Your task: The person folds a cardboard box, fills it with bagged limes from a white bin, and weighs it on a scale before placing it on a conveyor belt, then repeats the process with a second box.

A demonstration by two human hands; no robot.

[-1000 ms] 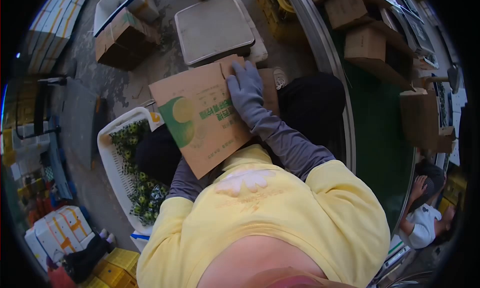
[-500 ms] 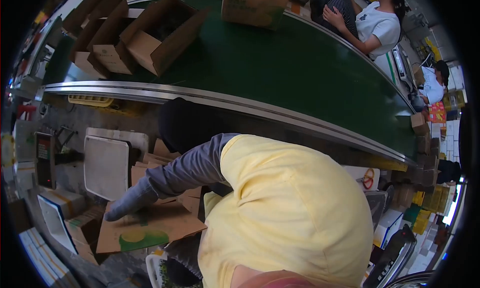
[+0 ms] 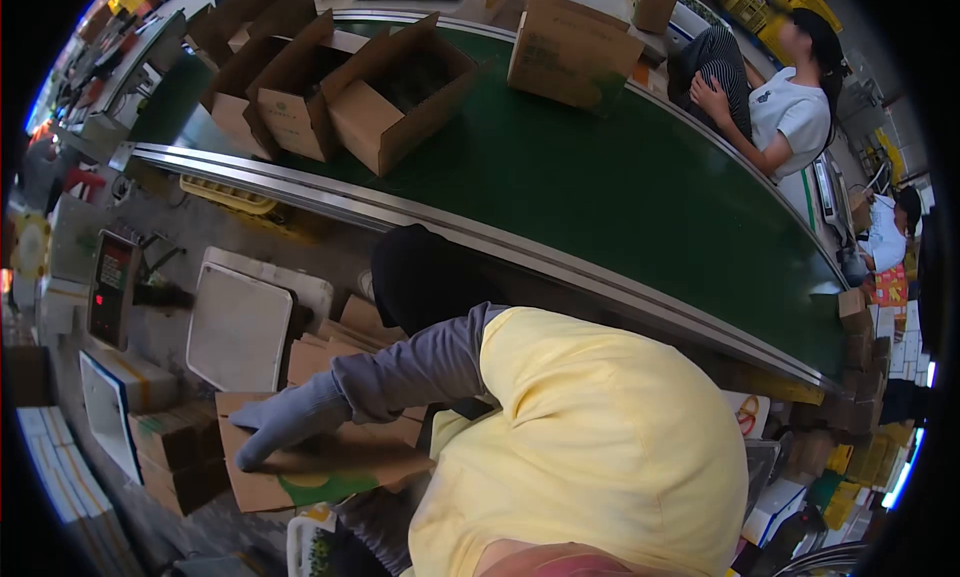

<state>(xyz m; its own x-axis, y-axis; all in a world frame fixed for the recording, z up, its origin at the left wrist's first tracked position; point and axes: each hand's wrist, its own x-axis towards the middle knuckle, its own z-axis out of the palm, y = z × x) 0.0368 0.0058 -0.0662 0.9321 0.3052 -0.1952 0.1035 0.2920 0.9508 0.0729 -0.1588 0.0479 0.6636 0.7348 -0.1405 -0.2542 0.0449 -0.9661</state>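
My right hand (image 3: 290,422), in a grey glove, lies over a flat brown cardboard piece (image 3: 262,492) with green print. Its fingers are apart, and the fingertips rest near the board's left edge. A grey sleeve (image 3: 378,527) shows below the board, but my left hand is hidden from view. More folded cardboard sheets (image 3: 355,322) stand behind the board, close to my right forearm.
A green conveyor belt (image 3: 600,207) with a metal edge crosses above, carrying open cartons (image 3: 390,102) and a closed carton (image 3: 570,52). A person (image 3: 790,117) sits across it. Left are a scale (image 3: 240,327), its display (image 3: 110,292) and stacked boxes (image 3: 180,447).
The view has shifted, so the surroundings appear lower and farther right. My right hand has moved inward from the cardboard's left corner, its fingers now spread, and the yellow print is covered or shaded.
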